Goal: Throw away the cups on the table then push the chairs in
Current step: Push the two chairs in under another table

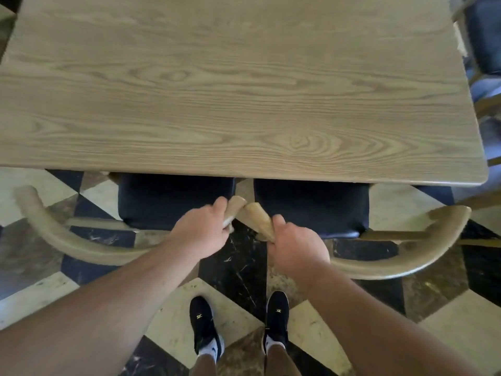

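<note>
Two wooden chairs with dark seats stand side by side at the near edge of the wooden table (244,104). The left chair (67,242) has a curved backrest, and my left hand (202,230) is shut on its right end. The right chair (406,256) mirrors it, with my right hand (296,246) shut on its left end. Both dark seats (176,199) sit partly under the tabletop. The two backrest ends nearly touch between my hands. No cups show on the table.
The floor (238,267) is patterned in black, cream and brown tiles. My two feet in black shoes (202,321) stand just behind the chairs. Another chair with a dark seat (485,36) stands at the table's right side.
</note>
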`<state>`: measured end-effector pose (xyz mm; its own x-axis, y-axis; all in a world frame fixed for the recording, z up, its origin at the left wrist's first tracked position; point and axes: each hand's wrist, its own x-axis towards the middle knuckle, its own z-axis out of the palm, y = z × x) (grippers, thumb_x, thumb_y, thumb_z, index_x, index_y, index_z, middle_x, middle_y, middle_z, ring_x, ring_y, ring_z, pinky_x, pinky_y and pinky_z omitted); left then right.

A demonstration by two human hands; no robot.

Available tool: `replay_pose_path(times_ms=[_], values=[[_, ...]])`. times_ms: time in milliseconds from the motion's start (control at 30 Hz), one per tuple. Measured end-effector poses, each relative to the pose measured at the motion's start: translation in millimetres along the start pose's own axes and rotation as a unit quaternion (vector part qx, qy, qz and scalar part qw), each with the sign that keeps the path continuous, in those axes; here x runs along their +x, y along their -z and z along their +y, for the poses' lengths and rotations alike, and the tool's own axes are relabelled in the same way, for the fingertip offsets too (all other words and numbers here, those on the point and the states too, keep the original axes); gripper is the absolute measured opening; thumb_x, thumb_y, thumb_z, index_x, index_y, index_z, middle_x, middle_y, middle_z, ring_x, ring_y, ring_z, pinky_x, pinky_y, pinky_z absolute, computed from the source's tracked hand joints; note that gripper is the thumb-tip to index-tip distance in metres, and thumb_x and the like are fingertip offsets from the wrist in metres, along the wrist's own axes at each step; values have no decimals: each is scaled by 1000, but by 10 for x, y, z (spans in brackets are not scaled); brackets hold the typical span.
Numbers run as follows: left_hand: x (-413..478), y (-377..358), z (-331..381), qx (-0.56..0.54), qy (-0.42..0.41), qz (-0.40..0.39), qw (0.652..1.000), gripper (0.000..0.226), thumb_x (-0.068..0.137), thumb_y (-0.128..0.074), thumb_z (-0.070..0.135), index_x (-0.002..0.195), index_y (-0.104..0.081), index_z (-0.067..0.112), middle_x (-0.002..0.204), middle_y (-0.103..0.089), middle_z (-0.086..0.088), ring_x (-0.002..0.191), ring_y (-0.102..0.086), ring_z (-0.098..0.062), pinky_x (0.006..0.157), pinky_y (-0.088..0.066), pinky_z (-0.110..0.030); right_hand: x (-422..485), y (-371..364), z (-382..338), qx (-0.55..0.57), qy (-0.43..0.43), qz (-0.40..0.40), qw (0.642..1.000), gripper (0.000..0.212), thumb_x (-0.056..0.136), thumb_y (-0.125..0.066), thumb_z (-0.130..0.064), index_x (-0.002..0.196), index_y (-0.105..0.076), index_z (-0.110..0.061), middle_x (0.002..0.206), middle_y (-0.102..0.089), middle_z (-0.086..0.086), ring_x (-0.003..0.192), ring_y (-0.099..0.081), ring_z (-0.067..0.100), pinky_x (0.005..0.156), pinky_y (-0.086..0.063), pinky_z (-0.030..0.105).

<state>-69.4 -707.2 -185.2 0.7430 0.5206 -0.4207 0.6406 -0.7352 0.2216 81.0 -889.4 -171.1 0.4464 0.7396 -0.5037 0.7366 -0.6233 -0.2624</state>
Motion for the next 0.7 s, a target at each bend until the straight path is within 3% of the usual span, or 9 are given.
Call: replay_pose_path(times_ms=[100,267,467,700], values=[[35,23,3,-32,3,-26,999,35,99,-64,43,115,-36,30,85,-50,9,63,-51,-13,48,-36,-34,-3,5,25,2,-5,-6,1000,27,103,-56,-37,103,-30,-31,74,-54,-8,56,-54,16,44,-37,35],[-43,125,-11,-3,0,-47,999,40,98,-68,34,117,-33,25,94,-52,6,67,-57,-20,54,-45,-37,71,164,-42,-6,8,-38,999,21,104,-56,-36,109,-39,-26,77,-59,-6,62,-61,19,55,-57,41],[-77,16,-162,9,-39,-30,999,50,94,-72,37,125,-35,22,105,-60,0,66,-56,-19,52,-45,-32,280,114,-177,-6,12,-16,1000,26,102,-59,-33,103,-33,-27,71,-56,-7,54,-54,14,43,-35,31],[-73,-2,-157,8,-42,-14,999,53,94,-72,40,132,-40,22,106,-62,0,69,-60,-19,54,-49,-32,244,127,-168,12,-6,-17,1000,25,100,-60,-35,103,-36,-30,74,-58,-8,57,-57,13,45,-42,31]])
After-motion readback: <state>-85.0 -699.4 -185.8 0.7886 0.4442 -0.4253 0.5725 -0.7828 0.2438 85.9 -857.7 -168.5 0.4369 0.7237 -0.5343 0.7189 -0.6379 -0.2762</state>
